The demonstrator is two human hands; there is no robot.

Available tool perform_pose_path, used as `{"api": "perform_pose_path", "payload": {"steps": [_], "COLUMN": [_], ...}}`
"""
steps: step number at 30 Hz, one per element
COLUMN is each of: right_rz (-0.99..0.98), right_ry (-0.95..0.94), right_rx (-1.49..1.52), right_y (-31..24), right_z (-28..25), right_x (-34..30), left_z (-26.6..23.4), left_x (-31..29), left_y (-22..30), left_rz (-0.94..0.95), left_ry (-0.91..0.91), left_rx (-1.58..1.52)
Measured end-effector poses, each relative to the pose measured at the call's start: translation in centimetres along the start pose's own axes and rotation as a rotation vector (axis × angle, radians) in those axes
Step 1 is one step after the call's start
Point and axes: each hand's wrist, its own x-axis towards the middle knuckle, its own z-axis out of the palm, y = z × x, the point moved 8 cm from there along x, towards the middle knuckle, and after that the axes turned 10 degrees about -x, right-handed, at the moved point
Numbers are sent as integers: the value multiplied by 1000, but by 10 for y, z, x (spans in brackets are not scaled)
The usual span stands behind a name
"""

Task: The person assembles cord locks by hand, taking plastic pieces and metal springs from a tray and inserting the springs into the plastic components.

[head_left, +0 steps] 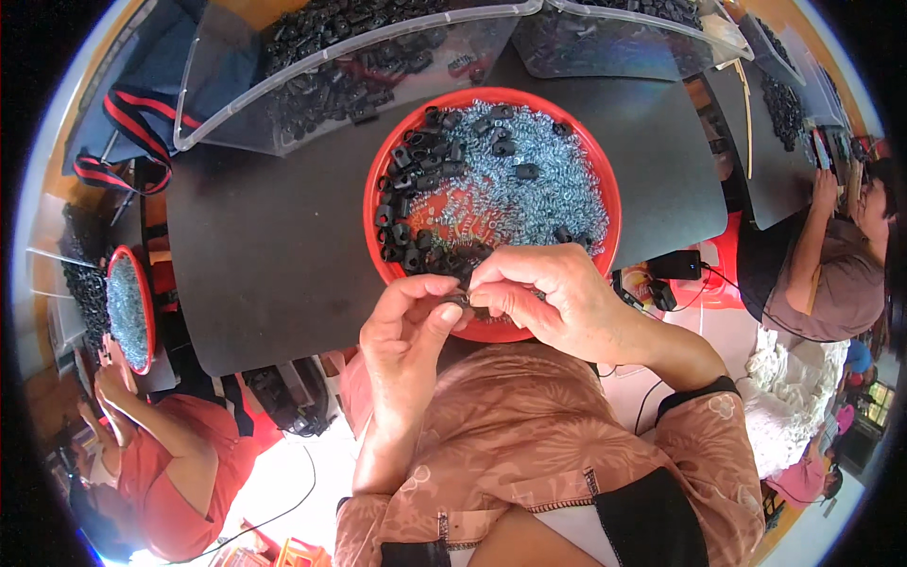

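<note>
My left hand [404, 326] holds a small black plastic piece [457, 300] between thumb and fingers, at the near rim of a red basin [616, 203]. Closed in a pinch, my right hand [553, 293] meets it at the same spot; whatever its fingertips grip is too small to make out. Inside the basin, a wide heap of small silvery metal springs [557, 175] covers the right and middle. More black plastic pieces with holes [430, 156] are piled along the left side and near edge, and a few lie on the springs.
The basin sits on a dark table [274, 246]. Clear plastic bins [331, 71] of black parts stand behind it. A striped strap [123, 142] hangs at left. Co-workers sit on both sides, one by another red basin [148, 321]. Black adapters and cables [675, 265] are at right.
</note>
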Motion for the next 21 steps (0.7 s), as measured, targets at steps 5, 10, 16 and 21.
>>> {"api": "perform_pose_path", "payload": {"steps": [5, 10, 16, 21], "right_rz": [-31, -105, 321, -211], "right_ry": [0, -42, -475, -180], "right_rx": [-38, -85, 282, -150], "right_y": [-3, -4, 21, -10], "right_z": [2, 6, 26, 1], "right_x": [0, 0, 1, 50], "left_z": [4, 1, 3, 5], "left_x": [-2, -10, -16, -14], "left_y": [-2, -1, -12, -20], "left_rz": [-51, -7, -71, -63], "left_ry": [-80, -138, -280, -282], "left_rx": [8, 25, -74, -288]}}
